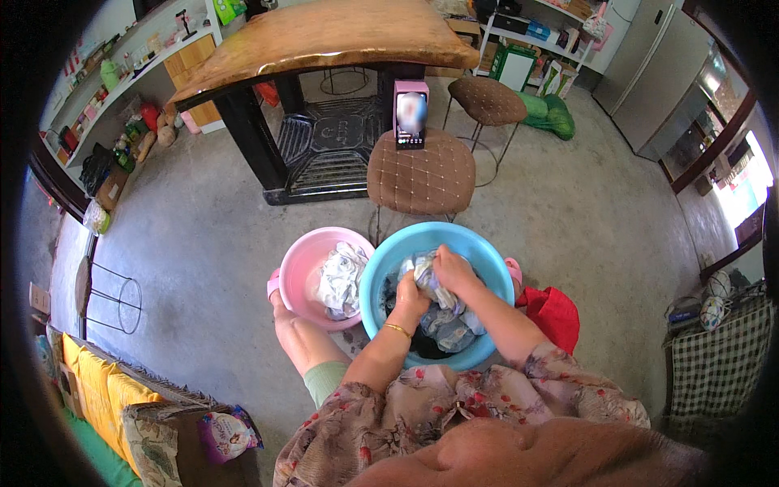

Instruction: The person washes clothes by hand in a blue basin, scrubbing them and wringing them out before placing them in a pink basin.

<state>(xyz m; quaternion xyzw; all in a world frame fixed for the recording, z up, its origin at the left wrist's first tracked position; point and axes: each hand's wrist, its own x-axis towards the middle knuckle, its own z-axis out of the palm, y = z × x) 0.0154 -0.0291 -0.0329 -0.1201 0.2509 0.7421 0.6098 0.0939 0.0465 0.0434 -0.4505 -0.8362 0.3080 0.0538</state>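
Observation:
In the head view a blue plastic basin [499, 255] stands on the floor before me, with dark water and wet clothes [449, 329] in it. My left hand [412, 294] and my right hand [453, 269] both grip a bunched light patterned cloth [427, 274] above the other clothes. The cloth is gathered between the two hands. Touching the blue basin on its left is a smaller pink plastic basin [294, 277], which holds a heap of white cloth [342, 278].
A quilted brown stool [421, 176] with a phone [411, 115] propped on it stands just beyond the basins. Behind it is a wooden table [328, 36] on a black base. Red cloth [554, 319] hangs right of the blue basin. A purple detergent bag [228, 434] lies lower left.

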